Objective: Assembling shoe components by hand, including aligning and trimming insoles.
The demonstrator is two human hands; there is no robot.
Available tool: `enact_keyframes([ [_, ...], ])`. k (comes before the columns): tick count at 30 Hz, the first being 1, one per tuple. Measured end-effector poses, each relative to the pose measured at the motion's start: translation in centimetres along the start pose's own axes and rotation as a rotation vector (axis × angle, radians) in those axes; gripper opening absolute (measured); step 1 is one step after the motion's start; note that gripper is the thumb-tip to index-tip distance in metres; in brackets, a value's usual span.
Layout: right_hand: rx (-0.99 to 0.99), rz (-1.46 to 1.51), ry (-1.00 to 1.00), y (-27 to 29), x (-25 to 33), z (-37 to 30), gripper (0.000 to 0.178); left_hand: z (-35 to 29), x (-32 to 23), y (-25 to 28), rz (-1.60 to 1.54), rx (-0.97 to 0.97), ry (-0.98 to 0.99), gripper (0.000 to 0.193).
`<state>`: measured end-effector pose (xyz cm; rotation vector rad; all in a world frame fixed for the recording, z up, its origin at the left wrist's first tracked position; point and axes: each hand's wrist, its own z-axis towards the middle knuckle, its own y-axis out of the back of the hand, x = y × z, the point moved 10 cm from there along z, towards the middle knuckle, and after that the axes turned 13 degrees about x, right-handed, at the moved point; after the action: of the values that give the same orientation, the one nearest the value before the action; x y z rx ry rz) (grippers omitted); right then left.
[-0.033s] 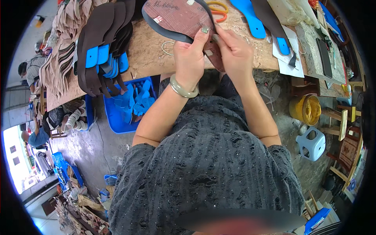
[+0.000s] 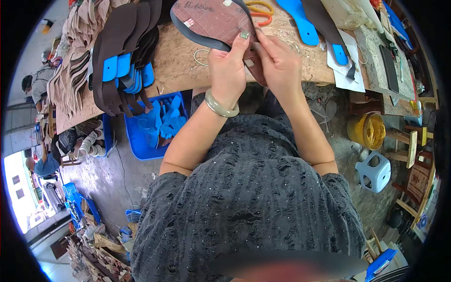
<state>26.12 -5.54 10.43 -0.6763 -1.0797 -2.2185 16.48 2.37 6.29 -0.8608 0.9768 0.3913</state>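
Note:
Up over the workbench I hold a shoe insole [image 2: 213, 21] with a reddish-brown board face toward me and a dark strip along its rim. My left hand [image 2: 229, 66] grips its narrow middle, thumb lying on the brown face; a pale bangle circles that wrist. Pressed against the right edge of the same insole is my right hand [image 2: 282, 63], its thumb and fingers pinching the dark rim. Its fingertips are partly hidden behind the piece. Just beyond lie scissors [image 2: 261, 19] with yellow and orange handles.
Dark brown insoles with blue heel ends [image 2: 120, 37] are heaped left, beside beige ones [image 2: 70, 87]. A blue insole [image 2: 300, 23] and black phone [image 2: 389, 69] lie right. Below stand a blue bin [image 2: 136, 148] of scraps, a yellow bucket [image 2: 358, 131] and a stool [image 2: 373, 176].
My right hand has shifted slightly left and its fingers have moved a little along the rim. The left hand and insole stay nearly in place.

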Motion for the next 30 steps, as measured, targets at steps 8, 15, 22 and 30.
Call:
enact_keyframes([
  [8,0.219,-0.42,0.12,-3.6,2.2,-1.4,0.053,0.0,1.7,0.6,-0.253,-0.115,0.078,0.017],
  [15,0.164,0.822,-0.333,-1.9,-4.4,-2.1,0.046,1.3,-0.3,1.7,-0.137,-0.042,0.05,0.019],
  [22,0.793,0.992,-0.477,-4.4,-2.8,-5.2,0.038,1.4,-2.0,0.9,-0.158,0.094,0.05,0.017],
  [30,0.545,0.391,-0.364,-0.9,-2.5,-3.5,0.045,1.7,-3.7,0.7,-0.143,0.094,-0.007,0.019],
])
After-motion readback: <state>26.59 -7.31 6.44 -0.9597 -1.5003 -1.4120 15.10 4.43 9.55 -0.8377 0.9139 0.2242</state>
